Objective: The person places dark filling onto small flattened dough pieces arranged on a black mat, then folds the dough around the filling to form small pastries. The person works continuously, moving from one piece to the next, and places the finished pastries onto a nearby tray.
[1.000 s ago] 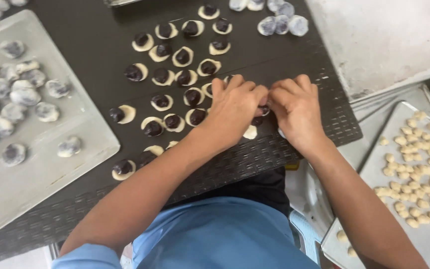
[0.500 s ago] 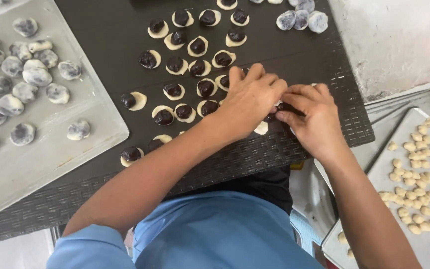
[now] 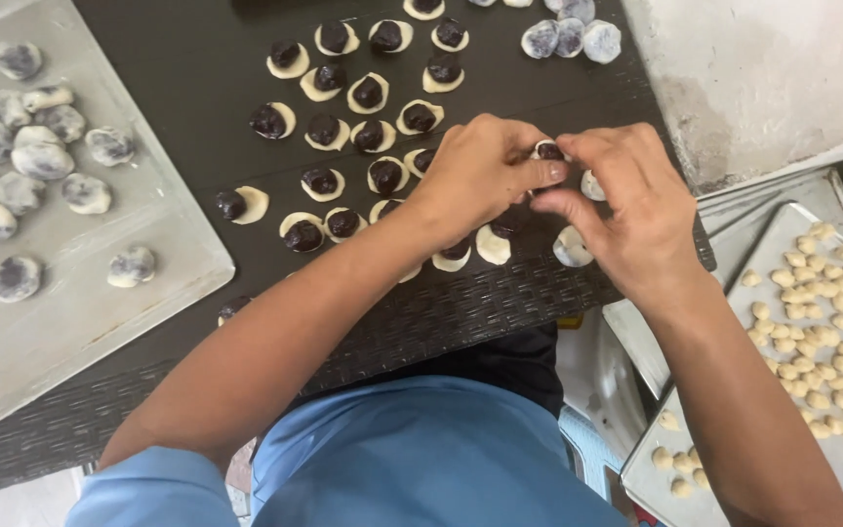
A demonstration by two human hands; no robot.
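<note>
Both hands meet above the dark woven worktop [image 3: 500, 312]. The left hand [image 3: 475, 176] and the right hand [image 3: 626, 200] each have the grip closed on one dough piece [image 3: 548, 151], pinched between the fingertips just above the worktop. It is a small pale round of dough with a dark filling ball in its middle, and its edge looks partly folded up. Under and behind the hands lie more filled dough rounds [image 3: 368, 93] in loose rows. A grey tray [image 3: 80, 312] at the left carries closed, marbled balls [image 3: 41, 156]. Another tray [image 3: 782, 244] at the right holds small pale lumps [image 3: 831, 342].
</note>
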